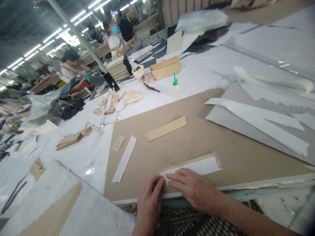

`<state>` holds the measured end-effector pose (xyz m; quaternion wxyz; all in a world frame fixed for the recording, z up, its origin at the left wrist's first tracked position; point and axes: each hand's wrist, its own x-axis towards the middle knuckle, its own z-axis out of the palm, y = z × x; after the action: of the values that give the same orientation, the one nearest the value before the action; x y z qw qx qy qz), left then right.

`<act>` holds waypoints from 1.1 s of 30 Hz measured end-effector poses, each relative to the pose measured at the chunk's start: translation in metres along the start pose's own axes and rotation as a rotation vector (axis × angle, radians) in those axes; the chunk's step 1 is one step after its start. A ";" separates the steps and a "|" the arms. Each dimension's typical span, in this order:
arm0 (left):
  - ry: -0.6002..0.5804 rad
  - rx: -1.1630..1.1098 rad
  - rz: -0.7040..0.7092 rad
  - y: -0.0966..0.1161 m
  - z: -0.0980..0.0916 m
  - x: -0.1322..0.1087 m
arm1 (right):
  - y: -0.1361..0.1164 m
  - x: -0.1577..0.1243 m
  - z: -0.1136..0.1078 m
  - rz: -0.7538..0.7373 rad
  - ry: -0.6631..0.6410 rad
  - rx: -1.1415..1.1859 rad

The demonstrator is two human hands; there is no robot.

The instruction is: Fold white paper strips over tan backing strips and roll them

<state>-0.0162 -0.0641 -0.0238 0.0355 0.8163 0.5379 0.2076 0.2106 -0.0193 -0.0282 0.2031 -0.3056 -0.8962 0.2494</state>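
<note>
Head camera: a person's right hand (193, 186) lies palm down, fingers extended and slightly apart, resting on a white strip (205, 165) rather than clamped. The left hand (151, 193) bends its fingers at the strip's left end; whether they pinch it cannot be told. Long and narrow, the strip overlies a tan piece (218, 159) near the brown board's (197, 106) front edge.
</note>
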 end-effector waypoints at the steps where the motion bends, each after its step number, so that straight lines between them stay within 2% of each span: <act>1: -0.002 0.010 0.004 0.000 0.000 0.000 | 0.000 0.000 0.000 0.000 0.000 -0.001; 11: -0.084 0.099 0.051 -0.001 0.001 -0.001 | -0.003 0.001 -0.003 0.010 -0.021 -0.005; 16: -0.096 0.108 0.037 -0.003 0.002 -0.005 | -0.012 0.008 0.003 0.085 0.021 -0.076; 22: 0.036 -0.217 -0.167 -0.001 0.004 0.000 | -0.013 0.012 0.018 0.073 0.055 -0.192; 27: 0.130 -0.294 -0.412 0.001 0.008 0.010 | -0.011 0.009 0.022 0.068 0.055 -0.191; 30: 0.136 -0.291 -0.459 0.002 0.013 0.015 | -0.011 0.007 0.023 0.074 0.057 -0.188; 33: 0.149 -0.271 -0.426 0.002 0.017 0.017 | -0.012 0.007 0.022 0.082 0.054 -0.187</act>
<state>-0.0025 -0.0469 -0.0339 0.1478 0.6550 0.6659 0.3251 0.1886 -0.0302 -0.0378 0.1875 -0.3663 -0.8965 0.1643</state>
